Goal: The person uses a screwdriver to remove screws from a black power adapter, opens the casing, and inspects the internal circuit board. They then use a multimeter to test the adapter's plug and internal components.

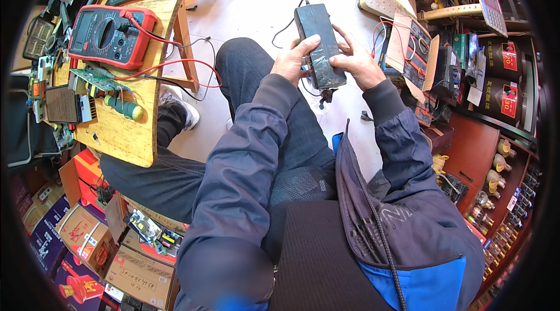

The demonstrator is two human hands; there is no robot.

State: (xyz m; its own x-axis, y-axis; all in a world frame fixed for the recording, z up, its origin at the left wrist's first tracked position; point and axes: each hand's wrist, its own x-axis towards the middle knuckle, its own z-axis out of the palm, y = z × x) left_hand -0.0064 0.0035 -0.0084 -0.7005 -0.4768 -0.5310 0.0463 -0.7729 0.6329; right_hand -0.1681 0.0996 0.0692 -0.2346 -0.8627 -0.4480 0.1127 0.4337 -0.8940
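Between my two hands, in front of my knees, I hold a black power adapter [319,28], a long box tilted slightly off upright. My left hand [293,61] grips its left side near the lower end, thumb lying on the front face. From the other side my right hand [360,63] presses its thumb on the lower right edge, with the fingers behind. Shiny clear tape seems to cover the lower part of the case. A thin black cord [284,30] leaves the upper end. At the lower end a dark, ragged bit [326,95] hangs down.
On the wooden bench [125,136] at left lie a red multimeter [105,37] with leads hanging over the edge, a circuit board [99,79] and a green-handled screwdriver [123,107]. Cardboard boxes [137,273] stand lower left. Shelves [507,188] with small parts line the right.
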